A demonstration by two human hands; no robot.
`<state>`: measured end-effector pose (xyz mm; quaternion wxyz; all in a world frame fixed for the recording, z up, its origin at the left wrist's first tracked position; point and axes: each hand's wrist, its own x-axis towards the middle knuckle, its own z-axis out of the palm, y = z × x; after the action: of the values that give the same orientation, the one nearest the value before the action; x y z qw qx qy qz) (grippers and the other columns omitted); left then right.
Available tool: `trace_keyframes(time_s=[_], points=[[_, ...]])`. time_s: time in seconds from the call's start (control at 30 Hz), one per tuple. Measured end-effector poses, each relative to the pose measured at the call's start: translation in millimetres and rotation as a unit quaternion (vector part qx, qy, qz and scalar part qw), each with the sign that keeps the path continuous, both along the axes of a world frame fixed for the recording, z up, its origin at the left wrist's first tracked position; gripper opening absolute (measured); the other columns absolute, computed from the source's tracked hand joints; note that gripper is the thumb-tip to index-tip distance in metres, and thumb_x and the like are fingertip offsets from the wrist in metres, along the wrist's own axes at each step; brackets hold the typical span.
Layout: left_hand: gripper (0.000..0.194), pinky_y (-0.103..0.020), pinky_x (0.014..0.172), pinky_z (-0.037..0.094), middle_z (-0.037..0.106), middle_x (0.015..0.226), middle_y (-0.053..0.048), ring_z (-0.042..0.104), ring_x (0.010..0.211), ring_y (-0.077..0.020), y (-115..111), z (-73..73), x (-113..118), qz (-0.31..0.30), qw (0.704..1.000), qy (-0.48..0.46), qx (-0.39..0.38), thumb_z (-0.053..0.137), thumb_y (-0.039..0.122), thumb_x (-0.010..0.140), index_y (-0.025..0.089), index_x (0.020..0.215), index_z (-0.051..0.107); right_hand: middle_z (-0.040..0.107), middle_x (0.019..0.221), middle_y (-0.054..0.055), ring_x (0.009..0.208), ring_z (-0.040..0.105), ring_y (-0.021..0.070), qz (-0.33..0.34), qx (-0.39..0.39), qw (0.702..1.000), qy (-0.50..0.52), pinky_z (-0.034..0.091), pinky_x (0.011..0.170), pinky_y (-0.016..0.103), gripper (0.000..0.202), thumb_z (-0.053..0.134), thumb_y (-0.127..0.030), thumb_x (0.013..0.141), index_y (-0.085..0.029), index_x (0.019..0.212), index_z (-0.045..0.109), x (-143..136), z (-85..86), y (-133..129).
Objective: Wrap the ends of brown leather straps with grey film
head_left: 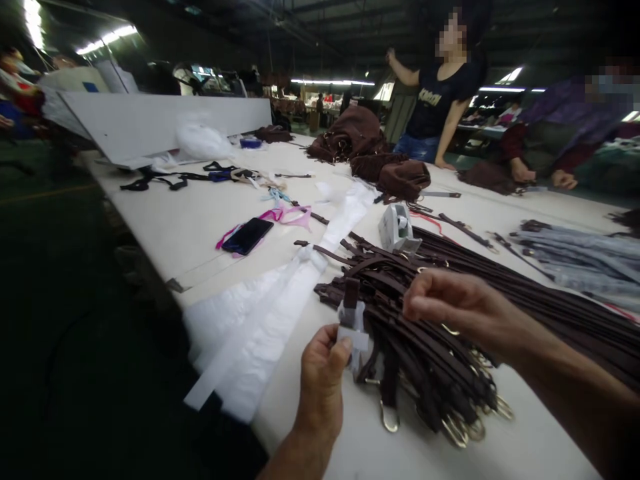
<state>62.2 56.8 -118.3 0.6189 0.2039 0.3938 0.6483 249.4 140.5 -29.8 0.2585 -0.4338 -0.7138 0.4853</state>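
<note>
My left hand [325, 373] is closed on a dark brown strap [351, 293] with clear plastic and a white tag [354, 338] around it, its thumb pressing on the tag. My right hand [450, 303] hovers over the pile of brown straps [400, 333], fingers curled together; whether anything small is between them cannot be made out. Gold metal hooks [455, 430] show at the near end of the pile. Just behind the pile stands a grey tape dispenser [397, 230]. White plastic sleeves [260, 320] lie to the left of my left hand.
A black phone [247, 236] lies on pink material on the white table [185, 220]. Black straps [175, 177] and brown bags [350, 133] are farther back. Plastic-wrapped straps [580, 257] lie at the right. Two people stand across the table, one handling a brown item.
</note>
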Motion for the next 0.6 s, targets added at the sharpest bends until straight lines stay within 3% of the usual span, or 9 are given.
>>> trace_keyframes(time_s=[0.07, 0.13, 0.37, 0.6], points=[[0.023, -0.021, 0.057, 0.036, 0.058, 0.067, -0.001, 0.046, 0.059, -0.0101, -8.0, 1.9, 7.2, -0.014, 1.000, -0.006, 0.020, 0.066, 0.028, 0.073, 0.013, 0.088, 0.057, 0.051, 0.067, 0.000, 0.060, 0.044, 0.0109, 0.117, -0.033, 0.993, -0.004, 0.037, 0.053, 0.022, 0.027, 0.059, -0.043, 0.082, -0.018, 0.075, 0.054, -19.9, 4.2, -32.6], [0.021, -0.022, 0.059, 0.038, 0.060, 0.070, -0.001, 0.049, 0.062, -0.0105, -17.4, 5.0, 11.5, -0.023, 0.999, -0.004, 0.040, 0.064, 0.027, 0.075, 0.013, 0.089, 0.056, 0.049, 0.064, -0.001, 0.058, 0.041, 0.0093, 0.160, -0.038, 0.986, -0.024, 0.035, 0.051, 0.021, 0.028, 0.057, -0.042, 0.084, -0.017, 0.072, 0.053, -32.2, 4.6, -52.1], [0.018, -0.022, 0.063, 0.040, 0.062, 0.074, -0.002, 0.051, 0.064, -0.0106, -45.6, 20.8, 11.4, -0.023, 0.997, 0.024, 0.064, 0.064, 0.024, 0.075, 0.012, 0.087, 0.058, 0.044, 0.060, -0.004, 0.053, 0.037, 0.0070, 0.155, -0.037, 0.986, -0.041, 0.031, 0.047, 0.019, 0.032, 0.058, -0.045, 0.082, -0.016, 0.071, 0.051, -34.0, 4.9, -74.9], [0.018, -0.022, 0.064, 0.041, 0.062, 0.075, -0.001, 0.052, 0.066, -0.0111, -57.5, 25.4, 11.8, -0.033, 0.995, 0.053, 0.078, 0.065, 0.026, 0.075, 0.013, 0.085, 0.058, 0.045, 0.058, -0.004, 0.051, 0.036, 0.0065, 0.150, -0.028, 0.988, -0.022, 0.028, 0.046, 0.019, 0.029, 0.058, -0.040, 0.084, -0.016, 0.070, 0.050, -34.0, 14.4, -98.8]])
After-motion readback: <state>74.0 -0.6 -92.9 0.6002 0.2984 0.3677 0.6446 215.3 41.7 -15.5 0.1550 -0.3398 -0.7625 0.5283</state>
